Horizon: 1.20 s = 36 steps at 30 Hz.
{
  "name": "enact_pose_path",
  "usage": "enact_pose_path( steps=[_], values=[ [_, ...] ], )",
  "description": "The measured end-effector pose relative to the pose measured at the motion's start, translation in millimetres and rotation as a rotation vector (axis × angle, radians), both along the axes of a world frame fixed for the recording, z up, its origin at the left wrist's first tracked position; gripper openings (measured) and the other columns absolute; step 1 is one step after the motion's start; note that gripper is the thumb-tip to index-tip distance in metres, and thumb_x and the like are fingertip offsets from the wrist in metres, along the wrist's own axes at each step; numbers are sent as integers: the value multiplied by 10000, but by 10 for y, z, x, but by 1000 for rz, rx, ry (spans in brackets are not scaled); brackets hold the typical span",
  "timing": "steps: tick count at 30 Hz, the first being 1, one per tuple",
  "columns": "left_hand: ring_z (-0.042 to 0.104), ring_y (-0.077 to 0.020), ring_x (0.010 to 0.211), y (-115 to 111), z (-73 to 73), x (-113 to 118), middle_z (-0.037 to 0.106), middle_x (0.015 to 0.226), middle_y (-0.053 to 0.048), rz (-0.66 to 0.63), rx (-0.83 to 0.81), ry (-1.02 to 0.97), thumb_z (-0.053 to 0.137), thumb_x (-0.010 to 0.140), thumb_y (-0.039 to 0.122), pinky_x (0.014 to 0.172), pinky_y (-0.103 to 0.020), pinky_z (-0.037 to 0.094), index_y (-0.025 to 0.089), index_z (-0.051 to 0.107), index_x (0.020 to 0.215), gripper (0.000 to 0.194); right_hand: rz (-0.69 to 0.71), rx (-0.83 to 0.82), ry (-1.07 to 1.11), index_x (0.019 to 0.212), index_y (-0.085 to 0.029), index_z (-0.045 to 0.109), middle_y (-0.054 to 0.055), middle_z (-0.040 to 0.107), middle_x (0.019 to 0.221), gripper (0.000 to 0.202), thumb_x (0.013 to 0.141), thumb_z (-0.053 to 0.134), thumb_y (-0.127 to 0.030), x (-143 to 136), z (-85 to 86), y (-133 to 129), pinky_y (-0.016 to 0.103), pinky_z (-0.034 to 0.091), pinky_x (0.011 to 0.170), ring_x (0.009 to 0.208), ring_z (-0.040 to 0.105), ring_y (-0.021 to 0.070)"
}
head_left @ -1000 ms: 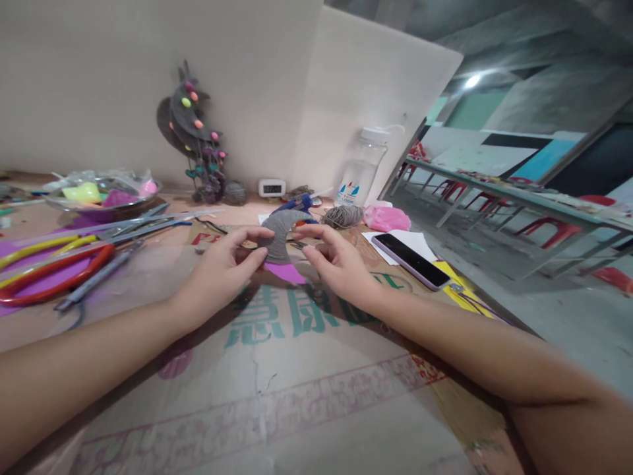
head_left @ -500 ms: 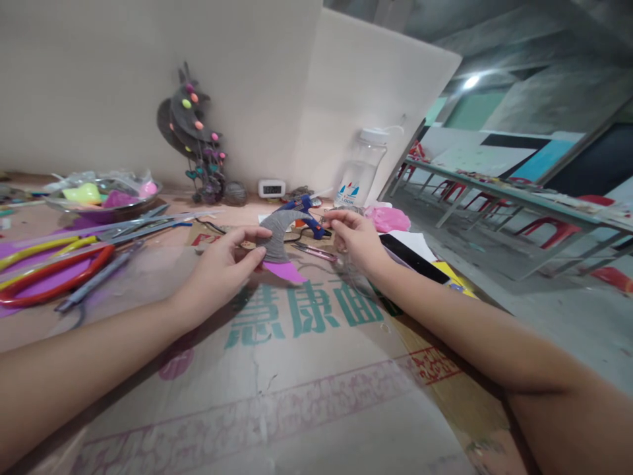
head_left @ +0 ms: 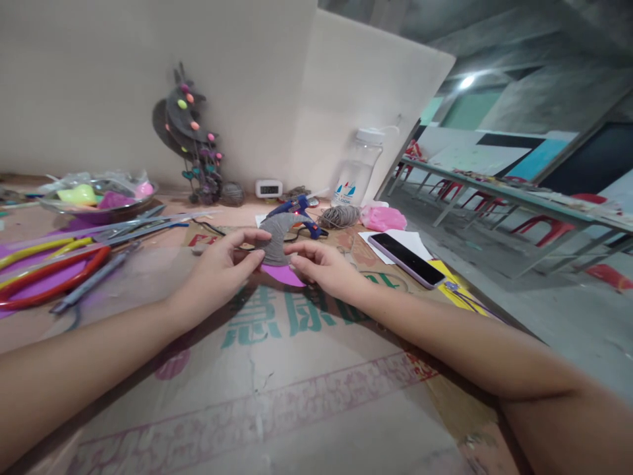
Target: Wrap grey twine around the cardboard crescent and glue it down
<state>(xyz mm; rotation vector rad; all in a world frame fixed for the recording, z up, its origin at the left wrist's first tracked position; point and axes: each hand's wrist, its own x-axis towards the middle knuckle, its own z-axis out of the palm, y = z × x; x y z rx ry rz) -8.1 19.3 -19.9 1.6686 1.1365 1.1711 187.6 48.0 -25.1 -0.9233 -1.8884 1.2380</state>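
A purple crescent (head_left: 283, 274), mostly wrapped in grey yarn (head_left: 277, 239), is held above the cardboard. My left hand (head_left: 232, 260) pinches its left edge between thumb and fingers. Close against its inner curve is my right hand (head_left: 321, 267), thumb and fingertips pressed together; whatever thin strand they hold is too small to make out. Behind the crescent lies a blue glue gun (head_left: 312, 227), with a ball of grey yarn (head_left: 339, 216) to its right.
Scissors with red and yellow handles (head_left: 74, 280) and a bowl of bright pieces (head_left: 103, 210) are at left. A decorated moon (head_left: 185, 122), clock (head_left: 269, 189) and bottle (head_left: 357, 171) stand behind. A phone (head_left: 408, 258) lies right.
My right hand has moved left and down from beside the glue gun to the crescent's inner edge. The yarn ball and more of the phone now show. My left hand keeps its hold.
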Motion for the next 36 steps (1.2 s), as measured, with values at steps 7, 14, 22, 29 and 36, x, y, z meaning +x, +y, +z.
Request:
enact_pose_path(
  steps=[7,14,22,29,36],
  values=[
    [617,-162,669,-5,-19,3,653,847,-46,-17,35,21,541,814,301,566,-254,480,188,560,1095,304,-11,16,-26,903,-136,618,-39,479,645,238,793,567,-342,-30,15,-16,200,296,504,534,376,53],
    [618,-150,700,5,-24,26,646,896,-42,-113,16,-95,537,826,339,642,-280,508,199,523,1162,364,-26,-49,-27,794,-140,586,-51,457,607,213,784,574,-353,-41,39,-20,196,250,463,494,348,44],
    [608,-168,792,100,10,-48,663,880,-35,191,-16,-45,649,729,353,705,-280,476,183,636,857,213,-76,-77,21,800,-143,570,-66,422,575,201,790,573,-345,-36,48,-38,198,243,461,475,319,43],
    [603,-178,803,64,36,-7,673,880,-47,160,25,-3,632,732,303,732,-298,459,185,648,830,154,-74,-78,12,821,-146,576,-66,436,570,203,797,565,-347,-40,24,-31,201,251,465,471,325,46],
    [604,-162,777,89,12,-11,658,829,-28,117,6,-42,612,742,298,738,-295,457,184,617,856,162,-71,-69,5,829,-146,581,-57,448,591,219,791,566,-362,-38,24,-30,202,258,472,485,330,50]
  ],
)
